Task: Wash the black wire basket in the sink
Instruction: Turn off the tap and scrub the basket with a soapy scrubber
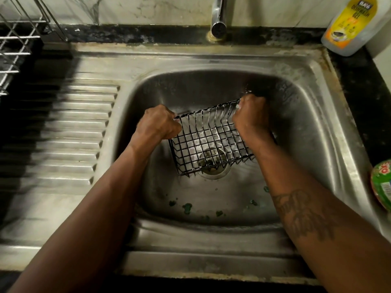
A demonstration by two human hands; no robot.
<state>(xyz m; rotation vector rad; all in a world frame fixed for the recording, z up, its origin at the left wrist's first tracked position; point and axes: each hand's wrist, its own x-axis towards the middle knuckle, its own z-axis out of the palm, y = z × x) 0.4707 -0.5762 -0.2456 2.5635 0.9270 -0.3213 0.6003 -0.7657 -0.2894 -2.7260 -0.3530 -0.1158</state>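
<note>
Basket (pixel 211 142) of black wire is inside the sink (pixel 306 123), in the middle of the bowl, directly over the drain (pixel 213 166), which I see through its grid. It is tilted, with the far rim higher than the near one. I cannot tell if the low edge touches the bottom of the bowl.

My left hand (pixel 157 123) grips the left end of the basket, fingers curled around the wires at the far corner. My right hand (pixel 251 117) grips the right end in the same way, closed as a fist around the rim. Some white foam sits on the wires and near my fingers. My right forearm has a tattoo (pixel 306 214).

Small green bits (pixel 187 206) lie on the bottom of the bowl near its front wall. The tap (pixel 219 15) stands at the back edge of the sink. A soap bottle (pixel 351 24) with a yellow label stands at the back right corner of the worktop. A green pack (pixel 383 185) is at the right edge of the worktop. Left of the bowl is the ribbed drainboard (pixel 74 123), and a metal rack (pixel 19 39) stands at the back left corner.
</note>
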